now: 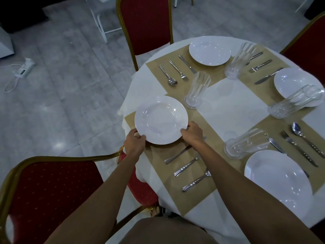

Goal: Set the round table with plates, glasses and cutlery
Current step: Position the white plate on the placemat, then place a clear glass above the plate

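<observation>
A white plate [161, 118] lies over the left end of a tan placemat [184, 196] on the round, white-clothed table [226, 104]. My left hand [134, 144] grips its near-left rim and my right hand [192, 133] grips its near-right rim. To the right of the plate, on the same mat, lie a knife [176, 154], a fork [187, 166] and a third piece of cutlery [197, 181]. A tall clear glass [197, 90] stands just beyond the plate.
Three other places hold white plates [209, 50] [297, 85] [277, 176], glasses [240, 60] [295, 102] [246, 143] and cutlery. Red chairs with gold frames stand at the near left [52, 191], far side [146, 23] and far right [309, 41]. A power strip [23, 68] lies on the floor.
</observation>
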The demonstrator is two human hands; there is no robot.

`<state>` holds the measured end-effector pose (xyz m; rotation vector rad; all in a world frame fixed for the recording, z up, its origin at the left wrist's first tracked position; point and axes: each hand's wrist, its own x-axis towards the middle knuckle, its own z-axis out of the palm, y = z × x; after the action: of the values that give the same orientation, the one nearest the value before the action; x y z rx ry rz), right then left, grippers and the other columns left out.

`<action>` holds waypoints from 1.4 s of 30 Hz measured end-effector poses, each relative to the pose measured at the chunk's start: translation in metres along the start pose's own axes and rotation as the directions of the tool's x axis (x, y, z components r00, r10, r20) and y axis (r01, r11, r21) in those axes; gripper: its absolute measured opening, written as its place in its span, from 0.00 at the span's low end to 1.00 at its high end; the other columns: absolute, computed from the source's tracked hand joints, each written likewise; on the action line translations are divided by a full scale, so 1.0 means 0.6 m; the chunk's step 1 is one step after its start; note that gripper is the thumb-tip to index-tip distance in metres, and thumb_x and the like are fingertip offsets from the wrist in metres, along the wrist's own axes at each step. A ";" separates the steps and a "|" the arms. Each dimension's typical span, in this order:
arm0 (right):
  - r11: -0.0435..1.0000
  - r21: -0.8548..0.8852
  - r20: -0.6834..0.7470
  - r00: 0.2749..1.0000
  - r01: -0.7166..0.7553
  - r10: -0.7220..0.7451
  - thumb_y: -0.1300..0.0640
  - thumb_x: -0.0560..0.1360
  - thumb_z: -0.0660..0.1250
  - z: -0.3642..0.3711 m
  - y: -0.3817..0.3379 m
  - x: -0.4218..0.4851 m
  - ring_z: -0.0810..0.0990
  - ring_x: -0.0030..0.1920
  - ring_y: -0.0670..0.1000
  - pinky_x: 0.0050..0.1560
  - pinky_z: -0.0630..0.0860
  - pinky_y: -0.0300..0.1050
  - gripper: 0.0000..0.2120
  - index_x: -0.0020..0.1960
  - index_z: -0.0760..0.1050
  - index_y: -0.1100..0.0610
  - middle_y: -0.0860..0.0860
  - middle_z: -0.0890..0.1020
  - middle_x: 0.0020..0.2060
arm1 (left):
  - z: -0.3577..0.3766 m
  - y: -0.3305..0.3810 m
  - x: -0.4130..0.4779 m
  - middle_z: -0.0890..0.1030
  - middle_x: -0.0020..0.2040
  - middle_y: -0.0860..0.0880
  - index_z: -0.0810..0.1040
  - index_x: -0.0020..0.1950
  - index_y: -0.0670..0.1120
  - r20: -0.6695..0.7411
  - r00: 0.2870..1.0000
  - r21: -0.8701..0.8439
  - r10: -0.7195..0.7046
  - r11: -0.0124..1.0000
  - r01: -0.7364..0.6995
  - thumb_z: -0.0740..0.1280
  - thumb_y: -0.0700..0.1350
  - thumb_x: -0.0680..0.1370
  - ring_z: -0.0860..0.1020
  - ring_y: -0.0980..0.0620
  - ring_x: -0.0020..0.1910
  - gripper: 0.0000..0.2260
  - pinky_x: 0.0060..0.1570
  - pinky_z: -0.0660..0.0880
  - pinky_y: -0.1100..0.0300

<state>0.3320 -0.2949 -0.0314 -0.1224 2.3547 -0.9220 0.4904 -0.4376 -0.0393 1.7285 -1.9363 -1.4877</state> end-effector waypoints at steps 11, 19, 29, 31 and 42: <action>0.997 0.002 -0.201 0.977 -0.073 0.072 0.52 0.74 0.66 -0.003 -0.003 -0.018 0.76 0.60 0.59 0.57 0.74 0.48 0.20 0.63 0.72 0.60 0.57 0.77 0.61 | -0.037 -0.020 -0.010 0.82 0.57 0.46 0.70 0.73 0.51 0.105 0.993 0.071 0.046 0.996 -0.054 0.67 0.50 0.77 0.81 0.46 0.55 0.24 0.54 0.78 0.54; 0.993 0.026 -0.298 0.949 0.117 -0.104 0.58 0.74 0.65 0.099 -0.061 -0.145 0.78 0.57 0.57 0.51 0.71 0.43 0.11 0.56 0.76 0.58 0.56 0.81 0.55 | -0.183 -0.050 0.011 0.84 0.55 0.45 0.75 0.68 0.51 0.276 0.957 0.105 0.089 0.987 -0.122 0.69 0.51 0.71 0.83 0.46 0.52 0.25 0.57 0.79 0.48; 0.982 0.004 -0.218 0.958 0.190 -0.185 0.59 0.71 0.65 0.339 -0.158 -0.366 0.79 0.48 0.51 0.49 0.74 0.42 0.07 0.48 0.79 0.57 0.52 0.82 0.47 | -0.451 -0.106 -0.032 0.83 0.58 0.45 0.75 0.70 0.47 0.469 0.779 0.261 0.416 0.778 -0.572 0.63 0.43 0.78 0.81 0.45 0.55 0.19 0.60 0.76 0.54; 0.982 0.021 -0.169 0.969 0.186 -0.180 0.56 0.72 0.64 0.364 -0.180 -0.397 0.78 0.44 0.50 0.44 0.72 0.42 0.05 0.45 0.78 0.55 0.50 0.81 0.42 | -0.496 -0.111 -0.039 0.83 0.57 0.45 0.75 0.70 0.48 0.507 0.739 0.257 0.443 0.741 -0.620 0.62 0.42 0.79 0.82 0.47 0.53 0.19 0.56 0.77 0.57; 0.968 0.203 -0.051 0.989 0.147 -0.139 0.48 0.74 0.69 0.428 -0.243 -0.430 0.85 0.44 0.51 0.49 0.81 0.50 0.09 0.49 0.79 0.51 0.51 0.85 0.43 | -0.577 -0.068 0.071 0.84 0.50 0.52 0.82 0.61 0.51 0.629 0.593 0.177 0.503 0.651 -0.739 0.66 0.44 0.78 0.82 0.54 0.48 0.13 0.53 0.80 0.53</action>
<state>0.6687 -0.4811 0.0433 -0.1953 2.2898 -1.2425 0.7354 -0.6580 0.0827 0.4835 -2.9140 -1.3757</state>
